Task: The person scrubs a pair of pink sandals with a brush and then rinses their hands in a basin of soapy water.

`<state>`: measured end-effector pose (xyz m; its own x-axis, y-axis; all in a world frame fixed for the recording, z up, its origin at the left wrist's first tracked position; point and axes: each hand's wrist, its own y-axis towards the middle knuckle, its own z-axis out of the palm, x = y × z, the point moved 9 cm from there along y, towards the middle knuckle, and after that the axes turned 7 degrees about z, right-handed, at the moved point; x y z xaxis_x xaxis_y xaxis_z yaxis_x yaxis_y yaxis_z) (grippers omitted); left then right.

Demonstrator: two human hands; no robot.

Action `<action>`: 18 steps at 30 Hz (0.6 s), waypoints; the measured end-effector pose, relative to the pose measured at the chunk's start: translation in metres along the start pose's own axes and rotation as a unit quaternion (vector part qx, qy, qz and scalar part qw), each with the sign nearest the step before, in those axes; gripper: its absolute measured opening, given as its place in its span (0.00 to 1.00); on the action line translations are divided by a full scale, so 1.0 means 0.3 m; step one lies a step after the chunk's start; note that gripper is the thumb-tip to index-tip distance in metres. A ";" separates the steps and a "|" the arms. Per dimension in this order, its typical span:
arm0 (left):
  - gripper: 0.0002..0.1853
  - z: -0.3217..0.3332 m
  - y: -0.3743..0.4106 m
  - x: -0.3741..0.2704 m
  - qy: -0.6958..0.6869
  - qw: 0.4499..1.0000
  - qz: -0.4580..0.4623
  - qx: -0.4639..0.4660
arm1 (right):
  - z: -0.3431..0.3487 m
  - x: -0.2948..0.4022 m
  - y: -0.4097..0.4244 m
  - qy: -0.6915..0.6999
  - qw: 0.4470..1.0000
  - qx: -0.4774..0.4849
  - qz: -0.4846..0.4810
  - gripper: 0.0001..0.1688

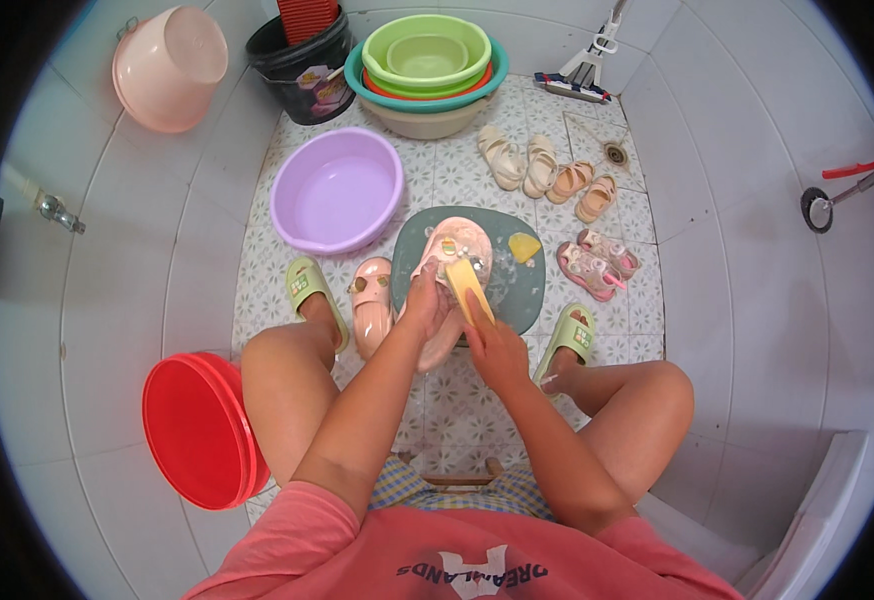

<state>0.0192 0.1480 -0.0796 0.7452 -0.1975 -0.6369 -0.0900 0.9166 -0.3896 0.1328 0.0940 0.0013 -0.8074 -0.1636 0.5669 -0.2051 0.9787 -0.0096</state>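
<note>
My left hand (428, 300) grips a pink slipper (448, 330) by its side, over a dark green plastic stool top (516, 300) that is wet with suds. In my right hand (493, 341) is a brush with a yellow back (470, 289), laid against the slipper's strap; its bristles are hidden. Small charms and some foam sit on the strap. A yellow piece of what looks like soap (524, 247) lies at the right of the stool top. The matching pink slipper (372, 307) rests on the tiled floor, left of the stool.
A purple basin (338, 191) stands ahead on the left, stacked basins (427, 56) and a black bucket (302, 75) farther back. Cream sandals (503, 157), peach sandals (597, 199) and pink sandals (588, 274) are at right. A red bucket (197, 431) is near my left knee.
</note>
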 end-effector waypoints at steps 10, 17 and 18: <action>0.24 -0.033 0.016 0.035 0.005 1.000 -0.025 -0.004 | -0.012 -0.037 -0.070 0.080 0.996 -0.031 0.000 0.32; 0.26 -0.035 0.012 0.021 0.000 1.000 -0.007 -0.023 | 0.027 0.019 0.067 0.014 1.000 0.017 0.010 0.32; 0.26 -0.027 0.010 0.016 -0.008 1.000 -0.005 -0.022 | 0.029 0.004 0.050 0.005 1.000 0.026 0.012 0.32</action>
<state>0.0172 0.1469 -0.0891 0.7569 -0.2011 -0.6219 -0.1107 0.8982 -0.4253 0.1238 0.1074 -0.0053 -0.8072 -0.1387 0.5737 -0.2147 0.9744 -0.0665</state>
